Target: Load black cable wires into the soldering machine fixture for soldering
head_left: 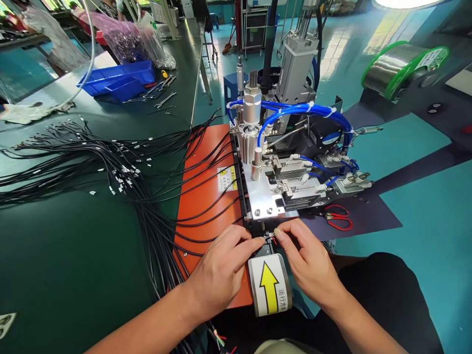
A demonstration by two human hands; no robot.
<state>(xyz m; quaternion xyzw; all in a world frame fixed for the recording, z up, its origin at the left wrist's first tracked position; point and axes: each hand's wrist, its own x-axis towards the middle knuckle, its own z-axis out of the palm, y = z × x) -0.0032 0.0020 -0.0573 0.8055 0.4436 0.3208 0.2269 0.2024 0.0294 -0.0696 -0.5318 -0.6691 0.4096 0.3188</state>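
Both hands meet at the front of a metal machine (263, 196) with pneumatic cylinders and blue air tubes. My left hand (224, 263) is closed, its thumb and forefinger pinching the end of a black cable whose thin coloured wires (272, 237) fan out. Opposite it, my right hand (304, 255) pinches at the tips of those wires. Just below the fingers sits a rounded part with a yellow arrow label (270, 285). Several black cables (206, 211) run across the orange plate (210, 147) into the machine's side.
A large bundle of black cables (121, 172) spreads over the green table (73, 255). Behind it are blue bins (121, 81) and wrenches (164, 101). Red-handled scissors (339, 217) lie right of the machine, with a solder wire spool (401, 69) above.
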